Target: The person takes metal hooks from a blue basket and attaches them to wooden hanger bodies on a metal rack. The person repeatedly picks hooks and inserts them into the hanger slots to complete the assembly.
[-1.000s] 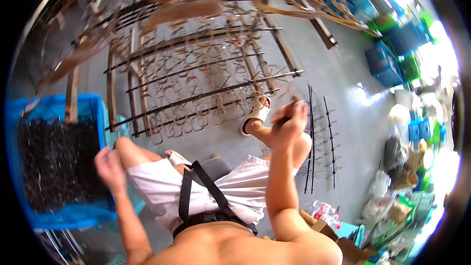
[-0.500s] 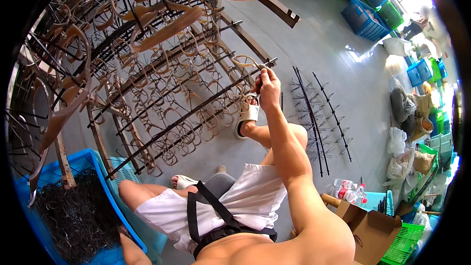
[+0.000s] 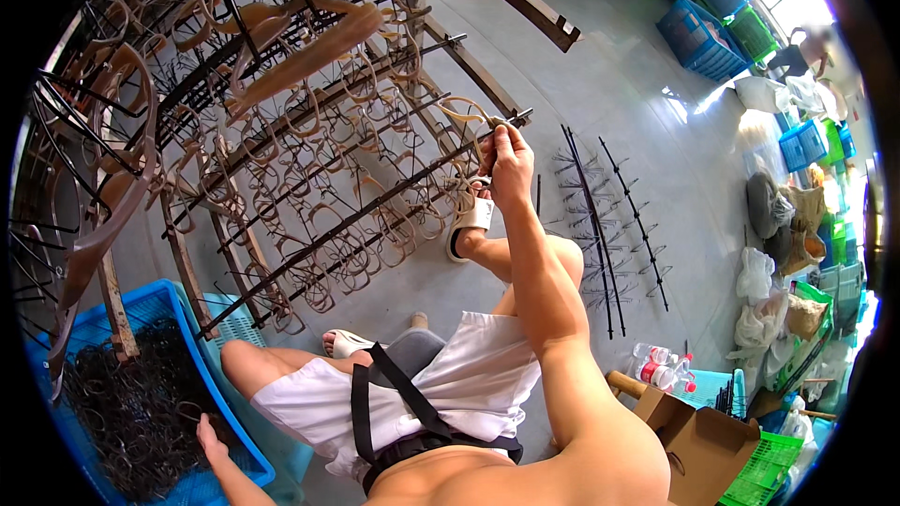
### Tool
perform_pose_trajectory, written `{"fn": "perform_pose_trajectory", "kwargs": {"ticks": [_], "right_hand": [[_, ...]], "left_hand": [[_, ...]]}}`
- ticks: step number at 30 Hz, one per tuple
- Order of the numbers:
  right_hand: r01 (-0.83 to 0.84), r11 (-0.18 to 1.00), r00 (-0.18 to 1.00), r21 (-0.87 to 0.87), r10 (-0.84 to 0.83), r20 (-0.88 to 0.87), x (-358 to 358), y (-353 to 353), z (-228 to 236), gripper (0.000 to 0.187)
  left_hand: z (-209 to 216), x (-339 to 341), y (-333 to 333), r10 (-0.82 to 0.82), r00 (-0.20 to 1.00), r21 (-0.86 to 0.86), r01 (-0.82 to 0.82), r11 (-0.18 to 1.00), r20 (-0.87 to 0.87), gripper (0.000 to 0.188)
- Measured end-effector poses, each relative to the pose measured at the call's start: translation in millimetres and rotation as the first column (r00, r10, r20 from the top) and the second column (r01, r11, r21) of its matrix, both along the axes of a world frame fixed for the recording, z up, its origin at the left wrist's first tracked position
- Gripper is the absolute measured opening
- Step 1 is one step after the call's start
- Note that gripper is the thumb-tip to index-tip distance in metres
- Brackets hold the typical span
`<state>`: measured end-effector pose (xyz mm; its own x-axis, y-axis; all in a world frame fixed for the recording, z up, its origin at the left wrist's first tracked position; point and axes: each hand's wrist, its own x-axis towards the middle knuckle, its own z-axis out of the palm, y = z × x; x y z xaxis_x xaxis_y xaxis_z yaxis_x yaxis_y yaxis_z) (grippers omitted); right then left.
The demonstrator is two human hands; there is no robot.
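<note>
My right hand (image 3: 509,164) is closed in a pinch on a brown loop-shaped piece, perhaps a glasses frame (image 3: 461,111), at the end of a dark rod (image 3: 412,180). Many similar brown looped pieces hang along the rack's rods. Low on the left, my left hand (image 3: 214,442) is over a blue crate (image 3: 246,439) heaped with dark, thin curved pieces (image 3: 131,412). A thin dark curved piece (image 3: 190,406) shows at its fingertips, which look closed on it; the fingers are only partly visible.
Larger brown pieces on black prongs (image 3: 309,52) hang close by at upper left. Dark rods with thin prongs (image 3: 591,215) lie on the floor to the right. A cardboard box (image 3: 698,445), bottles (image 3: 661,370) and a green basket (image 3: 764,468) stand at lower right. Blue crates (image 3: 703,37) stand farther back.
My left hand has moved from the crate's inner edge farther over the heap, with a curved piece now showing at its fingertips. My right hand stays at the rod's end, barely shifted.
</note>
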<state>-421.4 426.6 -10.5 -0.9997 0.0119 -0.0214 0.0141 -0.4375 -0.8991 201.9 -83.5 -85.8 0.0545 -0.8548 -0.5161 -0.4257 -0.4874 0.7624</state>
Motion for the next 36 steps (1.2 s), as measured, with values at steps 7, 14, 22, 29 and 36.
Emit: {"fn": "perform_pose_trajectory", "kwargs": {"ticks": [7,14,22,29,36], "right_hand": [[-0.06,0.989,0.997,0.134,0.065,-0.033,13,-3,5,0.018],[-0.11,0.959,0.991,0.261,0.126,-0.047,19,-7,11,0.016],[-0.061,0.93,0.988,0.363,0.107,-0.108,17,-7,17,0.014],[-0.039,0.846,0.979,0.531,0.138,-0.147,13,-2,16,0.017],[-0.051,0.878,0.981,0.476,0.135,-0.143,11,-2,16,0.016]], "left_hand": [[44,-31,47,-0.251,0.787,-0.233,0.443,0.866,0.564,0.016],[40,-47,71,-0.304,0.782,-0.368,0.548,0.751,0.545,0.024],[41,-65,74,-0.141,0.912,-0.644,0.374,0.667,0.385,0.035],[26,-46,44,-0.16,0.891,-0.434,0.355,0.828,0.425,0.032],[26,-22,38,-0.302,0.873,-0.098,0.364,0.926,0.383,0.02]]}}
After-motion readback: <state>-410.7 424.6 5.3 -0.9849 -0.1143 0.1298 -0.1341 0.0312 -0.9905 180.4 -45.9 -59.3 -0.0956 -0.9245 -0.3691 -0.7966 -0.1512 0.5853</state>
